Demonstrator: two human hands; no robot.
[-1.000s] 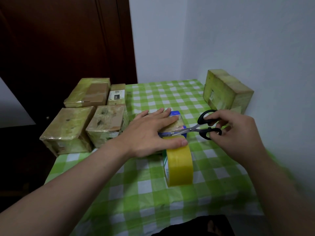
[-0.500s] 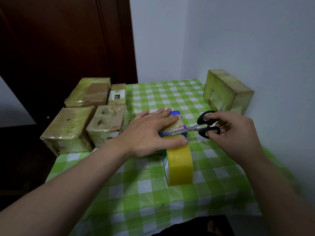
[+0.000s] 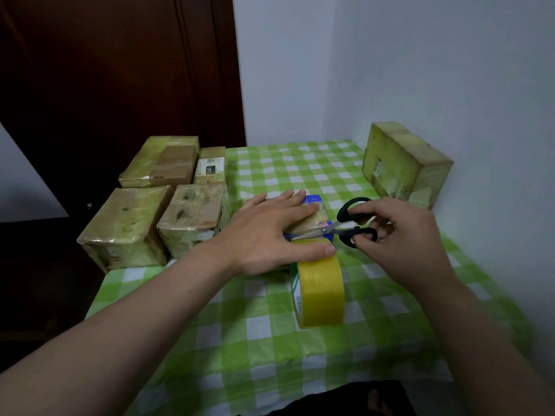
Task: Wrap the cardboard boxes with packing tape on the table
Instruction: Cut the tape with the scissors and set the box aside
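A small blue-edged box [image 3: 315,213] lies mid-table, partly covered in tape. My left hand [image 3: 270,235] presses flat on its top, thumb resting on the yellow tape roll [image 3: 321,291] that stands on edge just in front of the box. My right hand [image 3: 402,235] grips black-handled scissors [image 3: 351,226], fingers through the loops. The blades point left at the strip of tape between the roll and the box.
Several taped cardboard boxes [image 3: 120,223] sit in a cluster at the table's left edge. Another taped box [image 3: 402,163] leans against the wall at the back right. The green checked tablecloth [image 3: 240,325] covers the table; a dark door is behind on the left.
The scissors' handles have come a little closer together and the blades have edged left into the tape. My left hand stays on the box.
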